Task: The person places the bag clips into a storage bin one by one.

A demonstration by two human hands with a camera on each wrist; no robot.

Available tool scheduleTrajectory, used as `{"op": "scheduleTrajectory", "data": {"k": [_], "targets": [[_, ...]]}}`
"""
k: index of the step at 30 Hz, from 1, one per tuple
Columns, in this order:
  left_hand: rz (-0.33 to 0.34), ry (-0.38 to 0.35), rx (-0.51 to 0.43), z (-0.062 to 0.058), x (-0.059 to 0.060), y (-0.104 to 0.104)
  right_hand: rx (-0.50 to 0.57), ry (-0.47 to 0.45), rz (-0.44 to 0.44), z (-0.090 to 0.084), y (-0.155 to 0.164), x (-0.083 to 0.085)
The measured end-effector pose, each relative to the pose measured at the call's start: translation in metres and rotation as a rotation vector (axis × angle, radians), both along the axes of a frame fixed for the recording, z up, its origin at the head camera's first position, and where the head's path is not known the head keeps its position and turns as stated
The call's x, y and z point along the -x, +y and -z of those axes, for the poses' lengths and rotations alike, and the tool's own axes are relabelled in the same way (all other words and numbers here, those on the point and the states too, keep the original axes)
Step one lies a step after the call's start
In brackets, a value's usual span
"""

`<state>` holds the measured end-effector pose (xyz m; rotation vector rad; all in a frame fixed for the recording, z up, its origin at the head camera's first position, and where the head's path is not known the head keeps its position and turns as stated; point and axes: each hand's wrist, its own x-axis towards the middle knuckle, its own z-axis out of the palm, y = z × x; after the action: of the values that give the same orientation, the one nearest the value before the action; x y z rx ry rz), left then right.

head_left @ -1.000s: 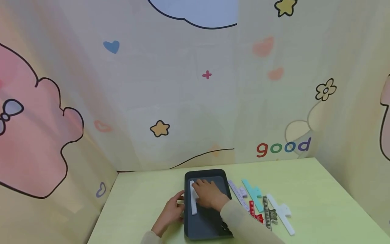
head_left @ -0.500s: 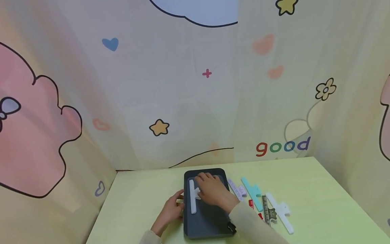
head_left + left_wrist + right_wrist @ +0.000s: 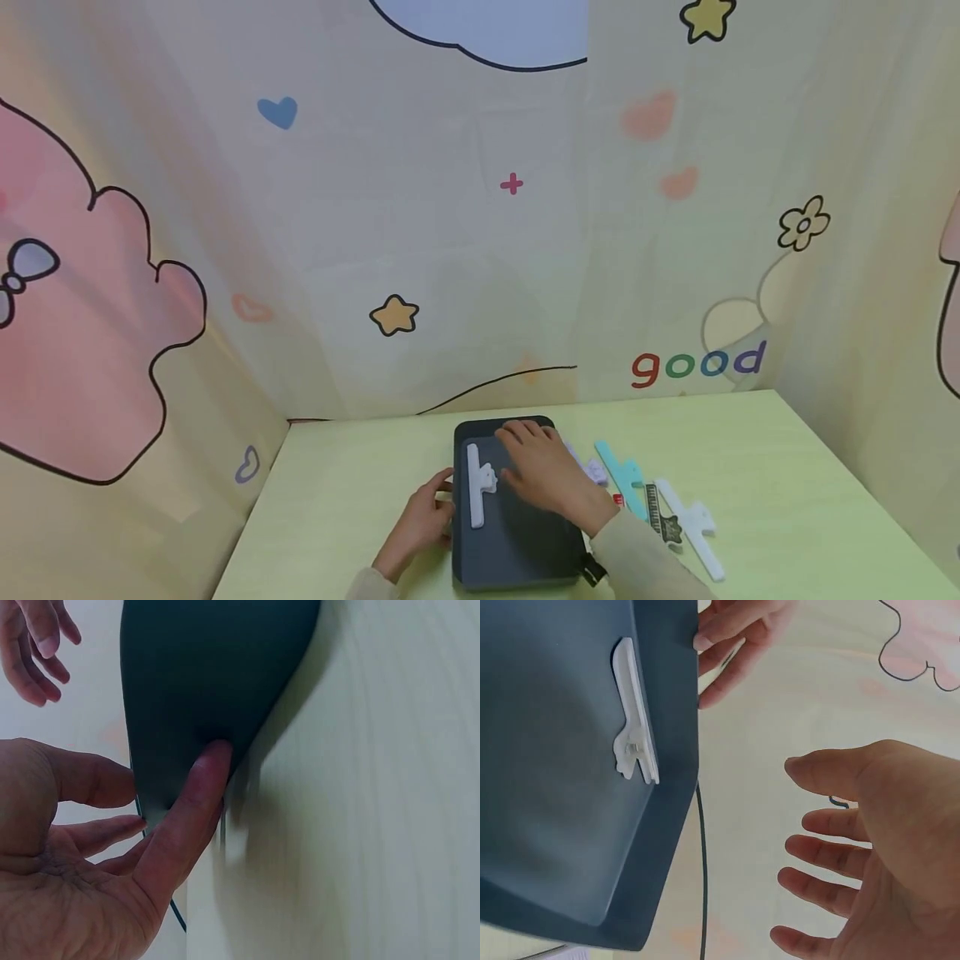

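A long white bag clip lies along the left side inside a dark grey tray; the right wrist view also shows the clip close by the tray's side wall. My right hand is over the tray, to the right of the clip, fingers spread and holding nothing. Its fingers are apart from the tray in the right wrist view. My left hand rests at the tray's left side, and its fingers press extended against the outer wall.
On the table right of the tray lie more clips: a purple one, a turquoise one, a black-and-white one, a white one and a partly hidden red one. A patterned curtain stands behind the table.
My right hand has let go of the white bag clip and moved right, uncovering the clip's grip part. The left hand has stayed at the tray's side.
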<state>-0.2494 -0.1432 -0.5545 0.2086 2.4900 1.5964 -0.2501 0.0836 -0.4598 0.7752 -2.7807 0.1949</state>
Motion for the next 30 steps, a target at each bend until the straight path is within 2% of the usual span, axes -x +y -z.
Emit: {"op": "scheduleTrajectory", "data": {"k": [10, 16, 25, 30], "targets": [[-0.002, 0.015, 0.005, 0.003, 0.002, 0.002, 0.039, 0.060, -0.002, -0.008, 0.015, -0.007], [0.006, 0.017, -0.013, 0.000, 0.001, 0.001, 0.049, 0.105, 0.000, -0.015, 0.024, -0.007], [0.011, -0.005, -0.026, -0.002, 0.000, 0.001, 0.096, 0.097, 0.031, -0.016, 0.037, -0.001], [0.008, -0.011, -0.019, -0.001, 0.001, 0.002, 0.087, 0.111, 0.062, -0.016, 0.050, 0.000]]}}
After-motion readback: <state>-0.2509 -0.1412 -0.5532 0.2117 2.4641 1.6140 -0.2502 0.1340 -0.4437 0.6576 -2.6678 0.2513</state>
